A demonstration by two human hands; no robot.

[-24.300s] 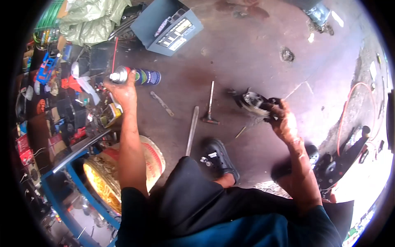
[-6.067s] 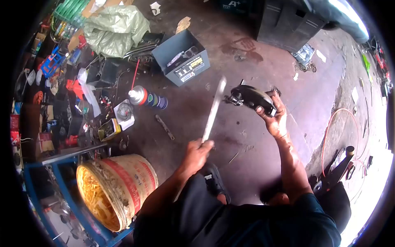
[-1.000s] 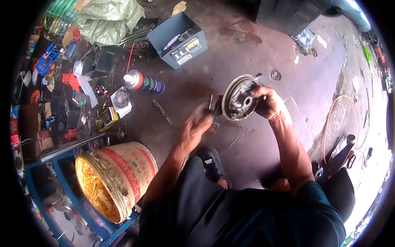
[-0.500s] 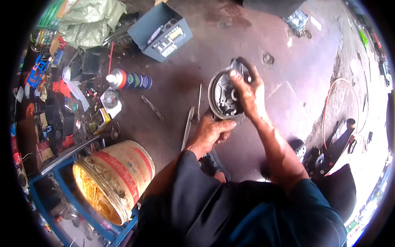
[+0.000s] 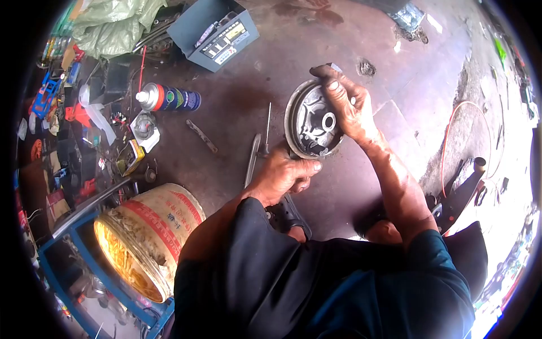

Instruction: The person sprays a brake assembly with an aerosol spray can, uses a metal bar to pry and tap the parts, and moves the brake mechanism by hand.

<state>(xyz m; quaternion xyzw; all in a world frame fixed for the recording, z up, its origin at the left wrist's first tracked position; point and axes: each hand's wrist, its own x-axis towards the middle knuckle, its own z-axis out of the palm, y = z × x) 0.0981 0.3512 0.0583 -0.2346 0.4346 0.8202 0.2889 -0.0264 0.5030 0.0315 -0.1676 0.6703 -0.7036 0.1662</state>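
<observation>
Between my hands is a round grey metal drum brake plate (image 5: 309,129), its ribbed inner face and central bored hub turned up towards me. My left hand (image 5: 287,174) grips the lower rim, thumb lying along the edge and fingers curled under it. Across the upper right edge, my right hand (image 5: 351,104) is closed with its thumb over the plate; its fingertips behind the rim are partly hidden. To the left of the plate a thin screwdriver (image 5: 267,131) and a long metal bar (image 5: 252,161) lie on the floor.
A spray can (image 5: 169,98) and a flat metal tool (image 5: 201,135) lie on the floor leftward. Further up is an open grey box (image 5: 213,35). A tilted, stained bucket (image 5: 152,226) stands by a blue frame (image 5: 104,275). A thin hose (image 5: 446,152) loops at right.
The brake plate has turned slightly, showing its hub more fully. My right hand has shifted a little right along its edge. My left hand keeps its grip; the view has moved slightly.
</observation>
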